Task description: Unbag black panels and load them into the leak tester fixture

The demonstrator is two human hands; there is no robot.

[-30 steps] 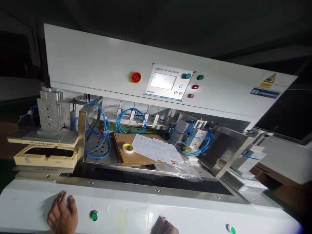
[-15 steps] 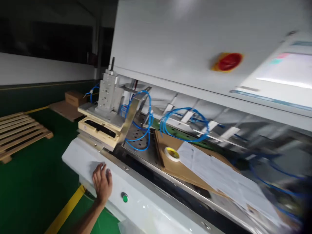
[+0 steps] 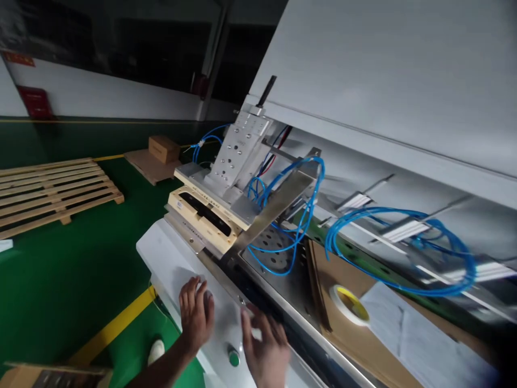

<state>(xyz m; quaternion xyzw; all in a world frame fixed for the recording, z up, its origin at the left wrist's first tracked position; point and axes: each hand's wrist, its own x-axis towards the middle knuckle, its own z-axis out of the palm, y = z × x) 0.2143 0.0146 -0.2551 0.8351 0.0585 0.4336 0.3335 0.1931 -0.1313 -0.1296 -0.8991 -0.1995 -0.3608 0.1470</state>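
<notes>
The white machine ledge (image 3: 169, 258) bears both hands — left hand (image 3: 196, 314), right hand (image 3: 264, 347) — flat beside a green button (image 3: 233, 357). On the perforated bed (image 3: 278, 258) lies cardboard (image 3: 343, 334), carrying tape (image 3: 349, 304) and papers (image 3: 420, 339).

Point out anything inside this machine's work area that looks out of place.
Loose items lie on the machine bed: a flattened cardboard sheet with a roll of tape and white paper sheets on top, under the blue air hoses. They look like clutter, not fixtures. Both hands, left and right, rest flat on the white front panel.
</notes>
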